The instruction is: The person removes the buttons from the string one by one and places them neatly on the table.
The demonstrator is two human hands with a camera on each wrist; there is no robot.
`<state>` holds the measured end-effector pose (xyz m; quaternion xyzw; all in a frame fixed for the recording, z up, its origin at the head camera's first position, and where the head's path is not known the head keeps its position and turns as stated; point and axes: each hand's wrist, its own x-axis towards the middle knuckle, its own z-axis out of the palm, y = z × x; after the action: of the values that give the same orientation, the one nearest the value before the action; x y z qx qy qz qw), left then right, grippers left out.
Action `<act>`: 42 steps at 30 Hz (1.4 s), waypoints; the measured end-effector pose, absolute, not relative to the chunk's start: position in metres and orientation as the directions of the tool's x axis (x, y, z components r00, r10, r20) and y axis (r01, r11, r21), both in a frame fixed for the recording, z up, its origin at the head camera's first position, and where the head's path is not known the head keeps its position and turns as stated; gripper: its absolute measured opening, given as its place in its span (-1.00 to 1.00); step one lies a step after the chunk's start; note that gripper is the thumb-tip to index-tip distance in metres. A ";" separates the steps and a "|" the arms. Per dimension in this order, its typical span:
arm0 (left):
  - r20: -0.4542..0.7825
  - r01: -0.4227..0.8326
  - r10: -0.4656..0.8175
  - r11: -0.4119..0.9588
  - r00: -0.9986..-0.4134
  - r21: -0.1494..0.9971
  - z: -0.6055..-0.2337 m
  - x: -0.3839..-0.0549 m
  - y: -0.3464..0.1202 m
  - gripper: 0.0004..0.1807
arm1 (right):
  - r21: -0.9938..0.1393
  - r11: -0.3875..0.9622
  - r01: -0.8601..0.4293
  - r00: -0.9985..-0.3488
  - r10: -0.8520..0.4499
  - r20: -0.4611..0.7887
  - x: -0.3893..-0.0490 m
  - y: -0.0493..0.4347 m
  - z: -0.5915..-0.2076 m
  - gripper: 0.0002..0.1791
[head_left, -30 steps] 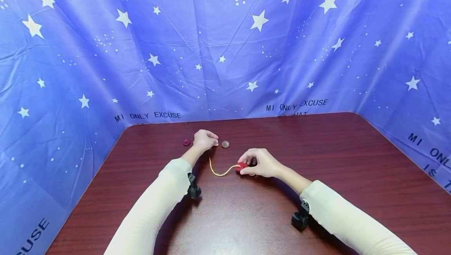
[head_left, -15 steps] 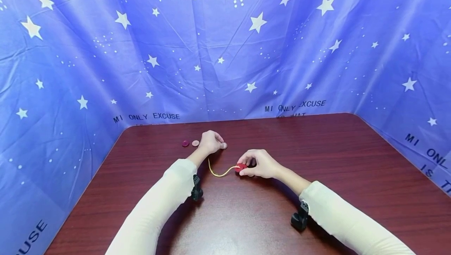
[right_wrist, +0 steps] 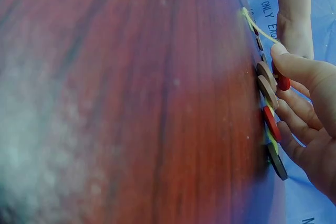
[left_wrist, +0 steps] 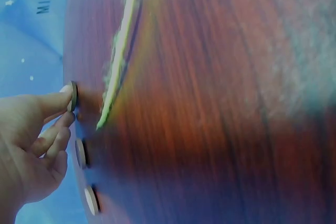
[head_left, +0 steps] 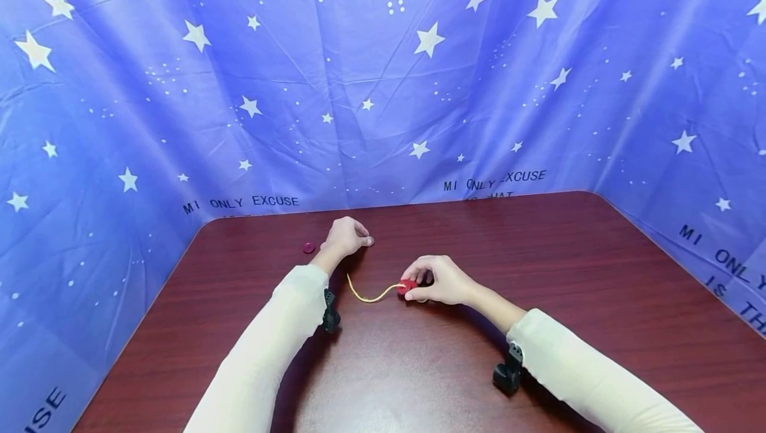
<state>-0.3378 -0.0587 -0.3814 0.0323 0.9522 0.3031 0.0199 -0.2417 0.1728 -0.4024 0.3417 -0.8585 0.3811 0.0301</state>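
Note:
My left hand (head_left: 361, 239) lies at the far side of the table and pinches a small brown button (head_left: 369, 241) at its fingertips. The left wrist view shows that button (left_wrist: 73, 96) on edge between finger and thumb. My right hand (head_left: 414, 288) grips a red button (head_left: 407, 286) threaded on a yellow cord (head_left: 371, 296), whose free end curves back toward my left wrist. In the right wrist view several more buttons (right_wrist: 269, 92) are strung on the cord under my right fingers (right_wrist: 294, 69).
A dark red button (head_left: 308, 247) lies loose left of my left hand. Two pale buttons (left_wrist: 80, 153) sit beside my left fingers. The dark wood table (head_left: 538, 260) is walled by blue star-printed cloth (head_left: 383, 87) on three sides.
My left hand reached right to the brown button and took it at its fingertips, then drew back slightly. My right hand stayed put with the red button.

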 end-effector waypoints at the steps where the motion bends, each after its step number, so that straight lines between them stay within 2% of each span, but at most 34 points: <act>1: -0.003 0.069 0.085 0.819 -0.996 0.569 -0.382 -0.338 -0.062 -0.81 | -0.634 0.475 -0.611 -0.764 -0.565 0.313 -0.242 0.172 -0.402 -0.73; 5: 0.054 0.147 0.140 0.838 -0.989 0.526 -0.381 -0.339 -0.071 -0.78 | -0.635 0.474 -0.610 -0.763 -0.566 0.311 -0.242 0.171 -0.402 -0.73; 10: 0.049 0.152 0.149 0.831 -0.988 0.535 -0.380 -0.339 -0.078 -0.76 | -0.641 0.464 -0.612 -0.759 -0.573 0.309 -0.242 0.167 -0.402 -0.72; 19: 0.040 0.110 0.113 0.722 -0.993 0.684 -0.369 -0.333 -0.095 -0.69 | -0.648 0.459 -0.608 -0.758 -0.579 0.301 -0.242 0.164 -0.402 -0.71; 25: 0.104 0.182 0.150 0.763 -0.983 0.620 -0.365 -0.312 -0.109 -0.69 | -0.650 0.447 -0.614 -0.754 -0.577 0.314 -0.242 0.165 -0.405 -0.70; 32: 0.164 0.278 0.224 0.751 -0.961 0.599 -0.375 -0.275 -0.112 -0.80 | -0.634 0.458 -0.623 -0.751 -0.578 0.321 -0.242 0.162 -0.403 -0.71; 36: 0.155 0.317 0.285 0.704 -0.946 0.636 -0.379 -0.256 -0.105 -0.86 | -0.621 0.457 -0.637 -0.741 -0.584 0.330 -0.242 0.161 -0.403 -0.71; 42: 0.082 0.286 0.329 0.638 -0.941 0.714 -0.379 -0.240 -0.093 -0.86 | -0.617 0.454 -0.642 -0.737 -0.589 0.333 -0.242 0.157 -0.401 -0.71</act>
<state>-0.2398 -0.0927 -0.3787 0.1701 0.9047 0.3897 0.0277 -0.2420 0.1570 -0.4015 0.3612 -0.8520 0.3774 0.0355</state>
